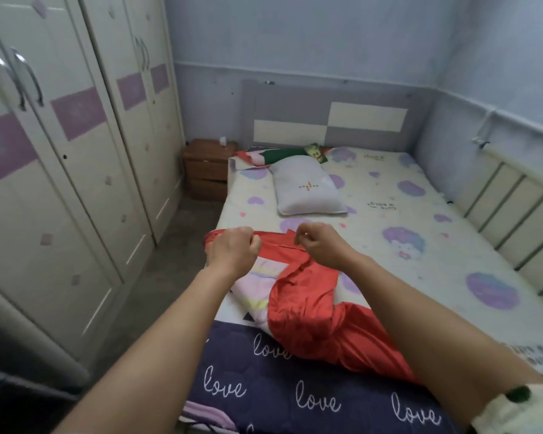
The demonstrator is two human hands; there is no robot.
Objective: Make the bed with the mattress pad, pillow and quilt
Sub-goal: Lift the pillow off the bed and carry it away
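Head — two hands (234, 250) (318, 245) gripping one quilt (304, 311), one pillow (308, 189)

Your quilt is bunched at the foot; pad and pillow lie flat.
The mattress pad (389, 195), cream with purple hearts, is spread flat over the bed (367, 117). The pillow (308, 189), pale grey with a small stitched cross, lies flat near the head end, left of centre. The quilt (311, 317), navy "love" print with a red underside, lies crumpled toward the foot-left corner. Your left hand (232, 247) and right hand (320, 245) grip its red edge.

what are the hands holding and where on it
The left hand and right hand both grip the quilt along its red far edge.
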